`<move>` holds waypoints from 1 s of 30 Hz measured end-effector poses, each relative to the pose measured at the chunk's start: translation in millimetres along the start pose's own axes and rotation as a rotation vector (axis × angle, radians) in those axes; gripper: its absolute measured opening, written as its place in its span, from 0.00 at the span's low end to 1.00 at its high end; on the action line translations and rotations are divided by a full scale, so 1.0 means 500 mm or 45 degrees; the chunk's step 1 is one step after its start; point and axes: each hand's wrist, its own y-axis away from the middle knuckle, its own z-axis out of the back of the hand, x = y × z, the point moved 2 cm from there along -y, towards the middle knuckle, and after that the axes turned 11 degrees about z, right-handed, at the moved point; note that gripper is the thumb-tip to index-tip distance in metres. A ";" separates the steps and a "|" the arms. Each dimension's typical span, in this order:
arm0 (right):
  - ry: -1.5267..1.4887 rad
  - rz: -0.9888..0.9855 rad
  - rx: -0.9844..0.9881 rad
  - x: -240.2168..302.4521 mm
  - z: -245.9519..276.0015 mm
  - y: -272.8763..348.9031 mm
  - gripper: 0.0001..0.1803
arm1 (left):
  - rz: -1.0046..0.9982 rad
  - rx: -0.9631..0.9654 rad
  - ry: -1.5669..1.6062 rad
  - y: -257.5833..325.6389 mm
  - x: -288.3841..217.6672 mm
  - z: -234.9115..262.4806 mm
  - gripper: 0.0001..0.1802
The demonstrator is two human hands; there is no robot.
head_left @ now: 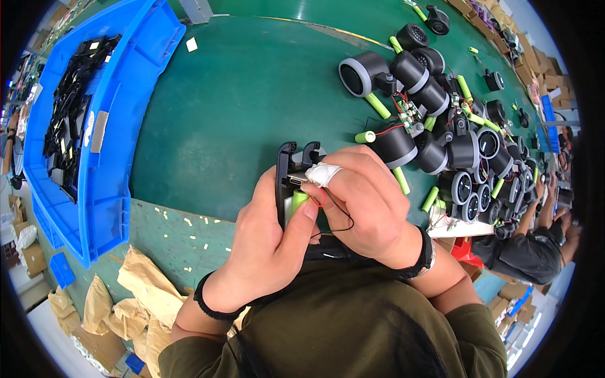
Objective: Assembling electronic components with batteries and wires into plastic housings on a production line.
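Observation:
My left hand [261, 252] is closed around a black plastic handle housing [282, 189], held upright in front of my chest. Inside it sits a green cylindrical battery [300, 200], with my left thumb pressed against it. My right hand [372, 208] pinches at a small circuit board with a metal port [296, 180] near the top of the housing. White tape [323, 174] wraps a right fingertip and partly covers the board. A thin black wire [348, 217] loops below my right fingers, and a red wire [320, 199] curls beside the battery.
On the green table [220, 107], a blue bin [120, 138] holding black plastic parts stands at left. Many round black fan heads [403, 146] with green batteries and wires pile up at right. Brown paper bags [148, 283] lie lower left. Another person [529, 252] works at far right.

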 end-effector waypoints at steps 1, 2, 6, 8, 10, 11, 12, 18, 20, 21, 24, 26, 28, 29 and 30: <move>0.000 -0.001 0.000 -0.001 0.000 0.000 0.23 | -0.026 -0.021 -0.083 0.000 0.000 0.001 0.19; -0.002 0.021 0.007 -0.003 0.001 0.000 0.22 | -0.025 -0.020 -0.084 0.001 -0.002 0.001 0.19; -0.003 0.080 0.043 -0.007 0.007 0.000 0.20 | 0.042 -0.006 -0.009 0.004 -0.016 0.001 0.20; 0.005 0.071 0.043 -0.005 0.008 -0.005 0.20 | 0.061 -0.003 0.040 0.004 -0.015 0.001 0.20; 0.014 0.063 0.044 -0.004 0.006 -0.006 0.19 | 0.001 -0.024 -0.087 0.003 -0.010 0.002 0.20; 0.011 0.051 0.036 -0.004 0.005 -0.005 0.20 | 0.001 -0.023 -0.087 0.002 -0.008 0.001 0.20; 0.007 0.039 0.029 -0.004 0.005 -0.004 0.20 | -0.016 -0.019 -0.112 0.002 -0.007 0.001 0.20; 0.070 0.001 0.033 0.009 0.006 0.000 0.23 | -0.001 0.012 -0.047 0.005 -0.014 -0.002 0.19; 0.063 0.007 0.024 0.008 0.005 -0.001 0.23 | 0.012 0.013 -0.029 0.006 -0.012 -0.003 0.19; 0.054 0.014 0.015 0.008 0.005 -0.001 0.23 | 0.009 0.001 -0.022 0.007 -0.011 -0.003 0.19; 0.046 0.009 0.022 0.009 0.007 0.001 0.23 | -0.003 0.002 -0.034 0.006 -0.012 -0.002 0.19; 0.045 0.008 0.028 0.008 0.009 0.001 0.23 | -0.009 0.014 -0.053 0.006 -0.012 -0.002 0.19; 0.042 0.004 0.034 0.008 0.008 0.000 0.22 | -0.020 -0.016 -0.118 0.007 -0.011 -0.001 0.20; 0.055 -0.008 0.038 0.009 0.007 -0.003 0.21 | -0.020 -0.014 -0.117 0.006 -0.009 -0.001 0.20; 0.068 -0.020 0.041 0.010 0.007 -0.005 0.20 | -0.172 -0.077 -0.271 0.005 -0.012 0.000 0.21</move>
